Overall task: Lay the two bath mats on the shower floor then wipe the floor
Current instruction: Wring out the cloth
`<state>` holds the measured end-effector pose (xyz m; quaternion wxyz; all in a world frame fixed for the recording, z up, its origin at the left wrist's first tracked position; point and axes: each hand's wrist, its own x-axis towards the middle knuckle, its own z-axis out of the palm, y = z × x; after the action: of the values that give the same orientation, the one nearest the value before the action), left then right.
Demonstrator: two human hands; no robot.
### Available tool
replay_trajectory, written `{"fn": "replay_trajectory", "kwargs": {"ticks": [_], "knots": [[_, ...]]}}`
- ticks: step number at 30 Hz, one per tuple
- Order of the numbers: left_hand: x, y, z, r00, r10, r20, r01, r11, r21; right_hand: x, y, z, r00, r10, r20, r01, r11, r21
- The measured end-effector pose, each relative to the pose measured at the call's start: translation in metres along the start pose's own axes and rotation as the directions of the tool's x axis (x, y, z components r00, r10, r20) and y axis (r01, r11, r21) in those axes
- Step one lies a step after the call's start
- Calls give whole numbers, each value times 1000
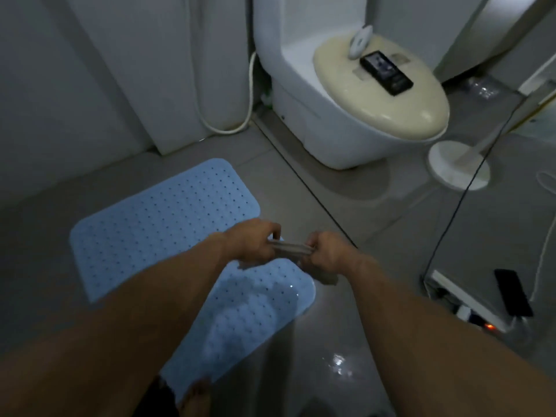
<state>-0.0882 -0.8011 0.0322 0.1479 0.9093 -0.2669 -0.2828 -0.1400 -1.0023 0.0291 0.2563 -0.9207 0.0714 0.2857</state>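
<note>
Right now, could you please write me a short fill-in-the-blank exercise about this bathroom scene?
1. The bath mat lying flat on the floor is light ____ in colour.
2. A black phone rests on the closed lid of the ____.
3. The left hand and right hand grip a pale folded item between them, held above the ____.

Missing words: blue; toilet; mat
</note>
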Motion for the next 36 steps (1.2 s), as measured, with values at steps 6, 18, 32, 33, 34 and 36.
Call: {"fn": "replay_trajectory", "kwargs": {"ticks": [6, 18, 32, 33, 34, 36], "knots": [[-69, 22, -138, 992, -95, -81, 89, 994, -67, -50, -109, -125, 990, -106, 96, 120, 979, -164], [-176, 54, -338, 889, -421, -180, 391, 903, -177, -80, -290, -299, 905, -347, 247, 402, 887, -227], [-286, 171, -467, 722, -567, -396, 512, 823, -245, -168, -373, -443, 752, -595, 284, 658, 701, -276], [-300, 176, -474, 707, -578, -408, 524, 815, -246, -178, -385, -448, 736, -610, 293, 676, 678, -288], [-314, 181, -480, 690, -588, -422, 538, 807, -243, -190, -396, -452, 723, -619, 306, 691, 656, -305], [-342, 187, -491, 655, -596, -464, 562, 795, -227, -213, -418, -458, 695, -644, 320, 719, 615, -324]]}}
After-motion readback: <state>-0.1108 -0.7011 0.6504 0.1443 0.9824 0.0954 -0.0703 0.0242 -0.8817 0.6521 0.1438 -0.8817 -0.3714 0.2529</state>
